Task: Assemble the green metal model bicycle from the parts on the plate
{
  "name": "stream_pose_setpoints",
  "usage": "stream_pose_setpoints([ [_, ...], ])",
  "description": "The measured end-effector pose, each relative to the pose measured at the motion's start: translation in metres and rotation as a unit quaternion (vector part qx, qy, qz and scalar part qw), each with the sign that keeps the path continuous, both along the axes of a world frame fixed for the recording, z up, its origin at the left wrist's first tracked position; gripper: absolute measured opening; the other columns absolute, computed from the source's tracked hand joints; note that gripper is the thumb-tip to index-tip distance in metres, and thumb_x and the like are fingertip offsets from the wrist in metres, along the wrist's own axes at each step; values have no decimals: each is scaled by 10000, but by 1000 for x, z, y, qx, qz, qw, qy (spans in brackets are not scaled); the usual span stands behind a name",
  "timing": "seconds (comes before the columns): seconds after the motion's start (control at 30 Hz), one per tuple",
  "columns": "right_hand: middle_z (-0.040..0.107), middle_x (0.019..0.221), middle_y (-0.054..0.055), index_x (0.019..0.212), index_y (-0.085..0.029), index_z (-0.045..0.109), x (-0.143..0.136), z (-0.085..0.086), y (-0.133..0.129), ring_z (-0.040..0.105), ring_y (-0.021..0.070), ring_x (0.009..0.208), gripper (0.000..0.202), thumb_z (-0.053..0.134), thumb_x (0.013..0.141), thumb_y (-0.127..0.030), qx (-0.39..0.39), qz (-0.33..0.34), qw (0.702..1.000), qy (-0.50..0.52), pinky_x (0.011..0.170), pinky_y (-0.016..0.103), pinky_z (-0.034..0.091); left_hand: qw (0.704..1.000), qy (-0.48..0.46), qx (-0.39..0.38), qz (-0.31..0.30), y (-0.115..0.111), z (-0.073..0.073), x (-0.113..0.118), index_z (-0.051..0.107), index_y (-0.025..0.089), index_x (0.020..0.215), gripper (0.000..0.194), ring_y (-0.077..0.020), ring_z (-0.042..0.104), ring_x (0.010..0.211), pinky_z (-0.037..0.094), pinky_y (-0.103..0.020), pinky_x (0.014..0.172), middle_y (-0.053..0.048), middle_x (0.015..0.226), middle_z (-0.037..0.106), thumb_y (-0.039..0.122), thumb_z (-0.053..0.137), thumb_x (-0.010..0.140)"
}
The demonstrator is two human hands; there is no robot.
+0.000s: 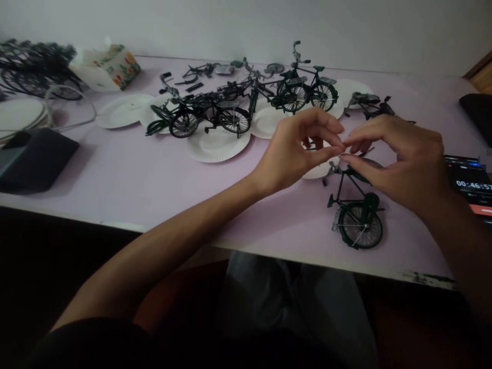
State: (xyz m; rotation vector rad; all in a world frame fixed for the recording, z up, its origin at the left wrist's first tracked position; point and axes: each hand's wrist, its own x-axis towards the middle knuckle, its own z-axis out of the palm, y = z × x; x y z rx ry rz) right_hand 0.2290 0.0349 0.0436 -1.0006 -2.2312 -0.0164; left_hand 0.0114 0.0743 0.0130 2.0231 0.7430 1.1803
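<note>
My left hand [294, 146] and my right hand [403, 156] meet fingertip to fingertip above the table. Both are closed in a pinch, and whatever sits between the fingertips is too small to make out. Just below them a dark green model bicycle [351, 202] lies on its side, its rear wheel toward me. My right hand partly covers its front wheel. Behind the fingers is a white paper plate [319, 171] with small parts on it, mostly hidden by my left hand.
More model bicycles [211, 118] and loose parts stand on and around paper plates [219, 146] at the back. A tissue box [115, 66], a dark box [38, 159] and clustered bicycles [38, 66] are left. A phone [469, 179] showing a timer lies right.
</note>
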Motion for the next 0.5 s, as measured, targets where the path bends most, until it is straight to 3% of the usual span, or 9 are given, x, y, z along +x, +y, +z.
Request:
stream_pose_setpoints([
  [0.2, 834, 996, 11, 938, -295, 705, -6, 0, 0, 793, 240, 910, 78, 765, 960, -250, 94, -15, 995, 7, 785, 433, 636, 998, -13, -59, -27, -3, 0, -1, 611, 230, 1189, 202, -214, 772, 1147, 661, -351, 920, -46, 1154, 743, 333, 690, 1034],
  [0.33, 836, 972, 9, 909, -295, 685, -10, 0, -5, 800, 241, 913, 115, 752, 967, -222, 111, -52, 992, -7, 753, 421, 630, 997, -20, -74, -26, -5, 1, 0, 608, 232, 1192, 191, -221, 770, 1174, 669, -370, 943, -38, 1167, 729, 360, 648, 1056],
  [0.5, 835, 998, 11, 948, -284, 697, -11, -1, -7, 804, 238, 932, 125, 737, 963, -166, 137, -30, 990, -20, 742, 388, 628, 995, -19, -92, -14, -5, -1, 0, 594, 232, 1210, 200, -230, 773, 1174, 667, -394, 981, -36, 1147, 742, 369, 637, 1071],
])
